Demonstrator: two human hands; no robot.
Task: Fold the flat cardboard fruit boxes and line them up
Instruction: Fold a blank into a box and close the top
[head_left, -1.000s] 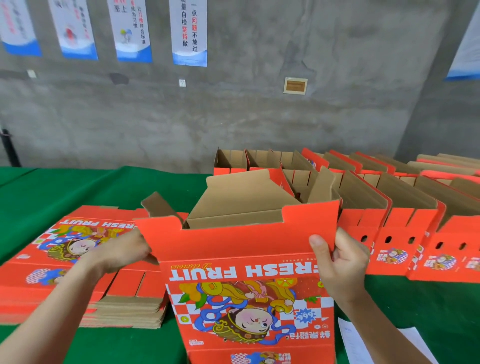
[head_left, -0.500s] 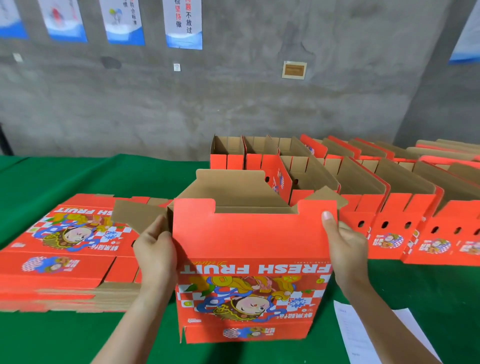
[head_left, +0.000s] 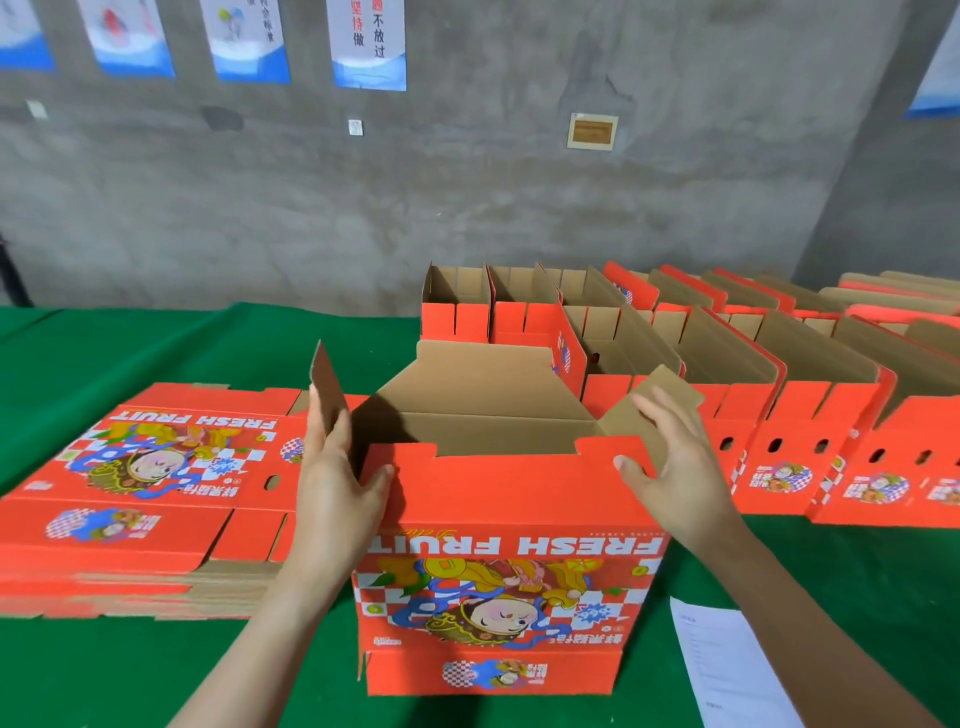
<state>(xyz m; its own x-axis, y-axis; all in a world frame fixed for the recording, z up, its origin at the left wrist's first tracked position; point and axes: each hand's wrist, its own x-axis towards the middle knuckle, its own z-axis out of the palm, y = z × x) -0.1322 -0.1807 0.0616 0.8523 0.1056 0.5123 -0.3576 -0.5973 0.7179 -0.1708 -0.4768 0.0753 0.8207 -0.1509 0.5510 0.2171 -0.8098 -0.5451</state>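
Stack of flat boxes lies on the table, just left of the left hand. Left grip apart: straight fingers press the left flap of the box, which stands between both hands. Right hand, grip apart, fingers spread on the right flap. Folded boxes line up to its right.

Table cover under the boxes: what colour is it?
The table cover is plain green; the head view shows it.
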